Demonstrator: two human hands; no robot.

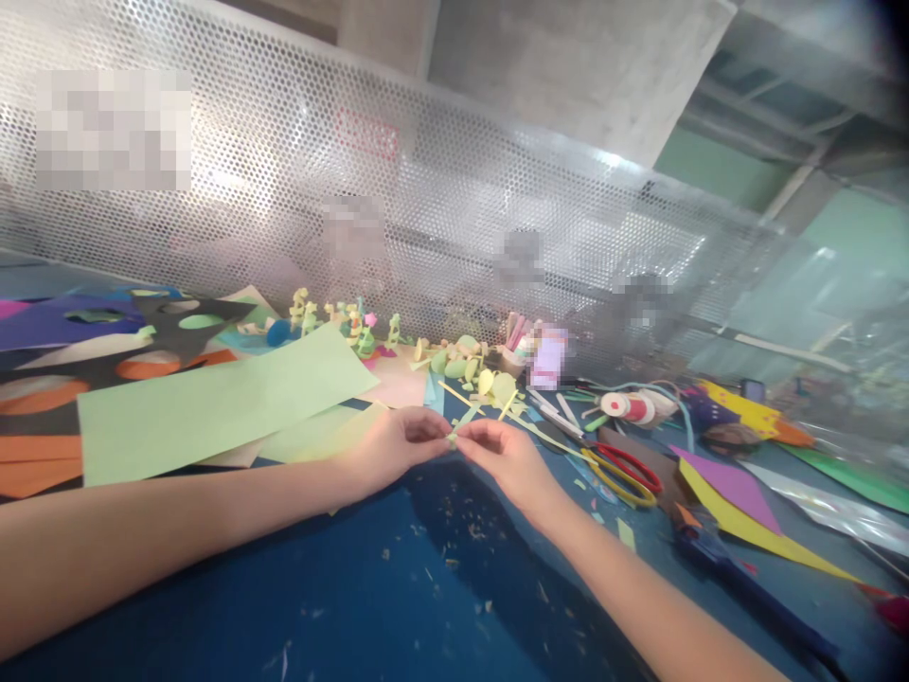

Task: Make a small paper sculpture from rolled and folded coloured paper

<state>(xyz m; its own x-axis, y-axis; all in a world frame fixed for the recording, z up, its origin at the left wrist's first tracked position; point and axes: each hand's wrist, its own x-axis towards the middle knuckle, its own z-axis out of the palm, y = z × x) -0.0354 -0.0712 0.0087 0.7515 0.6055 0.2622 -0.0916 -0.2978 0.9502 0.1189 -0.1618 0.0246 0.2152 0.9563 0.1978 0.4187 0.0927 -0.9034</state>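
Head view first, sweeping from my nine o'clock: a heap of black, purple and orange paper sheets with round holes cut out [106,350] lies at the far left of the blue tabletop [369,587]. Just beside it, toward ten o'clock, a long pale green paper sheet [213,403] rests across the pile. Beyond that, near eleven o'clock, I see a row of small yellow-green paper figures [333,322] standing before the perforated metal screen [426,208].

At dead centre, twelve o'clock, my left hand [394,445] and right hand [501,455] meet. Both pinch a thin pale green paper strip [463,421] between thumb and fingertips, grips narrow and closed on it, the strip running up from the pinch toward one o'clock. The fingertips of the two hands are almost touching.

Past the right hand, at two o'clock, a pair of scissors with red and yellow loop handles [625,471] lies flat on the tabletop, and behind it sits a white spool wound with red thread [629,407]. Farther out at three o'clock, a yellow pointed paper piece topped with a purple one [739,511] lies well apart from the hands. Small paper scraps are scattered over the blue surface at six o'clock.
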